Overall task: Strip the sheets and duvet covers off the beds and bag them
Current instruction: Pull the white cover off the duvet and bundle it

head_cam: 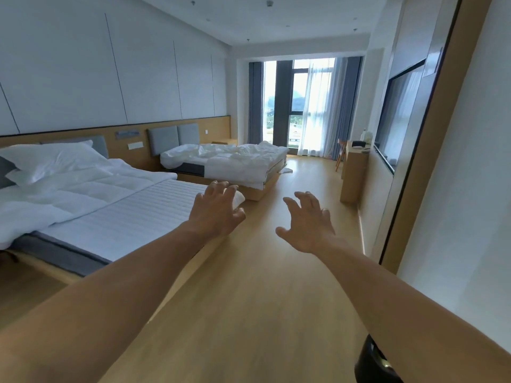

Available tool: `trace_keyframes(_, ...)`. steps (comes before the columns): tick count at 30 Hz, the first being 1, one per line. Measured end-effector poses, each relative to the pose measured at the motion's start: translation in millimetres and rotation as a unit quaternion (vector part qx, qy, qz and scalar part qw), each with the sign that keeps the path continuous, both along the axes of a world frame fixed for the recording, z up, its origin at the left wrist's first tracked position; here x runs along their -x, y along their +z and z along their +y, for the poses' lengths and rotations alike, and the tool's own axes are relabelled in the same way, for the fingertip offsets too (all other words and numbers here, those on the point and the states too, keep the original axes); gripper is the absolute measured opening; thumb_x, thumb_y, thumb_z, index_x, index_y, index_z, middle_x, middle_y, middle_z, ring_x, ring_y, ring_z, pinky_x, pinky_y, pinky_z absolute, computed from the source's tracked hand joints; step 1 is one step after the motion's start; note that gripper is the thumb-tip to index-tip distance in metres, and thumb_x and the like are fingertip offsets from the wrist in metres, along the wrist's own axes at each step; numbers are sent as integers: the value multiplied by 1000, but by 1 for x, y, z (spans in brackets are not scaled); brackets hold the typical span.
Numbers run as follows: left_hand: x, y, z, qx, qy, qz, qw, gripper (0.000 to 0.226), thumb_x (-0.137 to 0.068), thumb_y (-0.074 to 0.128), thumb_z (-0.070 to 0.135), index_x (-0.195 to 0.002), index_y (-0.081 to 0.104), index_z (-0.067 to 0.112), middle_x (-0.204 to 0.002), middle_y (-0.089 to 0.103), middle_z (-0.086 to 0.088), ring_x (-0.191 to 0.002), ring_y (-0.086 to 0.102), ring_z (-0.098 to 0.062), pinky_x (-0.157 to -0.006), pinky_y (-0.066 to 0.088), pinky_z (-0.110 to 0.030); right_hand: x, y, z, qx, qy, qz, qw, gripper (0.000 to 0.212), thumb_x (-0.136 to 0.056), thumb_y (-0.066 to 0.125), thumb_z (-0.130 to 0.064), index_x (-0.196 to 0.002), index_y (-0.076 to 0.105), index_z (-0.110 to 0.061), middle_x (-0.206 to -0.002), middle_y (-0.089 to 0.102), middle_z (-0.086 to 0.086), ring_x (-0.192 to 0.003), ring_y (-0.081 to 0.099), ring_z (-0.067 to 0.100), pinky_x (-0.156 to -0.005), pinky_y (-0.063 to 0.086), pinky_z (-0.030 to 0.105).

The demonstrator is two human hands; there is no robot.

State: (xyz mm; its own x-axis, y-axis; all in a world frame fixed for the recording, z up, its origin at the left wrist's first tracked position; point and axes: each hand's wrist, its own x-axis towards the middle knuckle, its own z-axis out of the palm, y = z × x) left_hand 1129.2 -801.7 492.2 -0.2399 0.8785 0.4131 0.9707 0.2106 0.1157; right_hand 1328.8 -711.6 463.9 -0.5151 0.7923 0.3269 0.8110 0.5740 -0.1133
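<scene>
Both bare arms reach straight forward, palms down. The left hand (218, 210) hangs in front of the near bed's (132, 219) foot corner, and the right hand (309, 225) is over the wooden floor (249, 299). The fingers of both are spread, loosely bent and hold nothing. A white duvet (69, 194) lies bunched toward that bed's head. Rumpled sheets (237, 156) cover the far bed.
</scene>
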Motion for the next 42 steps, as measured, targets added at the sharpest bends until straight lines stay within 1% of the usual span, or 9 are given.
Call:
trace_keyframes(8,39,-14,149,19,1,-25,1000,63,-95,51,43,-151,33,20,-161,27,-5,-149,19,-25,-117,24,-50,37,-6,144,18,2,-12,1000,76,-91,54,-56,-153,20,-27,-162,6,2,-151,-7,21,-115,18,54)
trace_keyframes(13,83,-29,254,22,-9,-39,999,66,-95,50,46,-153,30,21,-163,24,-4,-151,15,-25,-119,23,-51,77,-9,240,18,-13,-30,999,76,-91,54,-55,-154,20,-27,-163,5,2,-151,-8,22,-115,17,54)
trace_keyframes(17,126,-31,336,36,-18,-56,998,66,-95,51,46,-153,30,21,-162,25,-3,-150,16,-24,-118,24,-50,112,-6,323,27,-25,-44,998,77,-92,53,-56,-155,20,-27,-164,5,1,-152,-8,21,-116,17,55)
trace_keyframes(19,146,-28,378,39,-20,-46,998,66,-95,51,45,-152,31,21,-161,27,-3,-150,17,-25,-117,24,-49,127,-7,366,17,-39,-39,998,77,-92,52,-57,-155,20,-27,-164,5,1,-152,-7,21,-116,18,55)
trace_keyframes(22,169,-25,438,48,-24,-44,998,66,-95,50,45,-152,31,19,-160,27,-3,-150,16,-25,-117,24,-48,144,-16,420,36,-46,-47,997,77,-92,52,-58,-155,20,-28,-164,5,0,-152,-7,21,-116,17,55)
trace_keyframes(24,176,-29,478,53,-30,-40,997,65,-96,51,45,-152,31,19,-160,27,-3,-150,16,-25,-117,24,-48,149,-23,458,46,-50,-56,996,77,-91,52,-58,-155,19,-29,-165,3,0,-152,-9,20,-116,16,55)
trace_keyframes(30,183,-36,617,62,-36,-31,997,64,-96,50,45,-152,31,20,-160,27,-4,-150,15,-23,-117,22,-50,164,-29,596,48,-51,-37,997,78,-91,53,-57,-156,19,-29,-165,4,-1,-152,-8,21,-117,15,57)
trace_keyframes(37,196,-24,766,67,-6,-30,997,66,-97,48,46,-154,27,20,-162,25,-3,-150,16,-25,-119,22,-51,180,-13,766,47,-25,-20,998,77,-91,54,-55,-155,20,-27,-164,4,0,-152,-10,20,-116,16,55)
trace_keyframes(42,221,-29,852,71,14,-31,997,65,-98,48,46,-155,27,21,-162,23,-3,-152,13,-24,-120,20,-49,213,-16,862,53,5,-17,998,75,-90,57,-53,-152,23,-28,-163,5,1,-152,-8,20,-116,16,55)
